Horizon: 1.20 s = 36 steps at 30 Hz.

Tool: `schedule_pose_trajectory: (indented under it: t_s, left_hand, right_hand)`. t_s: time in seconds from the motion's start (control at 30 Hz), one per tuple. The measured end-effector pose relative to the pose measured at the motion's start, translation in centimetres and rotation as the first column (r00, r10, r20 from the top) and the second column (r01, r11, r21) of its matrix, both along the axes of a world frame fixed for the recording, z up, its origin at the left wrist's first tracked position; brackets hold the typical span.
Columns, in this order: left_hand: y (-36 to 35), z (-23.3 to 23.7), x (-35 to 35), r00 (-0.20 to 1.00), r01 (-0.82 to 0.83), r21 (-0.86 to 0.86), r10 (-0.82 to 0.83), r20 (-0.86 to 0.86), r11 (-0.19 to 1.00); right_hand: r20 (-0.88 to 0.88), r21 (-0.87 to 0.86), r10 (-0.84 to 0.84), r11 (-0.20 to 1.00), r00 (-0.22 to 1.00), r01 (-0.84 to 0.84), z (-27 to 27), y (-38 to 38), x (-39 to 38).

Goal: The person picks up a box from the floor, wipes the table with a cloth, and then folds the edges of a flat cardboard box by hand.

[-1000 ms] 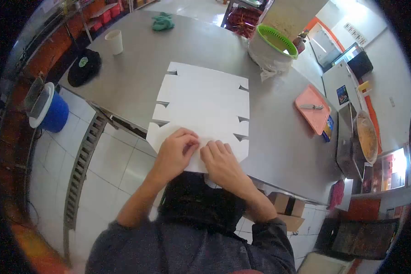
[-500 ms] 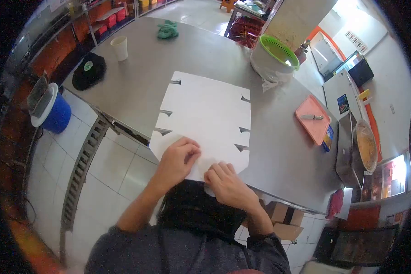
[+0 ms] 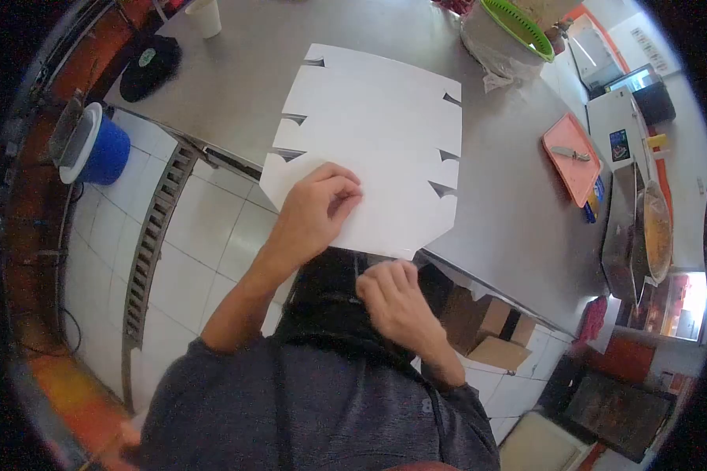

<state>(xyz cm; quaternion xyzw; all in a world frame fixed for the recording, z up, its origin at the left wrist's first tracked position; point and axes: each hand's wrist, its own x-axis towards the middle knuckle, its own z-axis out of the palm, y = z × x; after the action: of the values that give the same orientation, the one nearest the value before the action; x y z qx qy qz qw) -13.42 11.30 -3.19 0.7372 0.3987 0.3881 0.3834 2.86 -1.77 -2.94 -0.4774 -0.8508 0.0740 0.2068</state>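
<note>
A flat white sheet of card [image 3: 377, 118] with curved slots along its left and right sides lies on the metal table [image 3: 511, 212], its near edge reaching past the table's front. My left hand [image 3: 320, 206] rests on its lower left part, thumb and fingertips pinched together; anything between them is too small to tell. Just below the card's near edge, in front of my dark clothing, my right hand [image 3: 397, 302] has its fingers curled closed. Whatever it may hold is hidden.
A black cap [image 3: 151, 67] and a pale cup [image 3: 204, 17] sit at the back left. On the right are a pink tray [image 3: 577, 165] with a knife and a green basket [image 3: 518, 27]. A blue bucket [image 3: 106, 149] stands left of the table, cardboard boxes [image 3: 503, 330] below it.
The view has tilted downward, so the card and table appear higher. My right hand has moved off the card's near edge toward my body. My left hand stays on the card.
</note>
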Motion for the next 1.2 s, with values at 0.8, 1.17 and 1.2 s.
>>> schedule_pose_trajectory:
  t_s: [0.8,1.17,1.2]
  left_hand:
    - [-9.0,-5.1,-3.2,0.994,0.031,0.269,-0.056,0.089,0.963]
    - [-6.7,-2.1,-2.6,0.989,-0.118,0.573,0.15,-0.008,0.811]
    - [-6.4,-1.4,-2.5,0.989,-0.12,0.573,0.151,-0.006,0.81]
  right_hand:
    - [-0.668,-0.086,-0.421,0.863,0.613,0.498,-5.8,-1.2,-1.8]
    - [-0.738,-0.112,-0.421,0.847,0.528,0.519,-8.2,-0.5,-3.6]
    - [-0.746,-0.109,-0.411,0.851,0.524,0.514,-8.1,-0.5,-3.8]
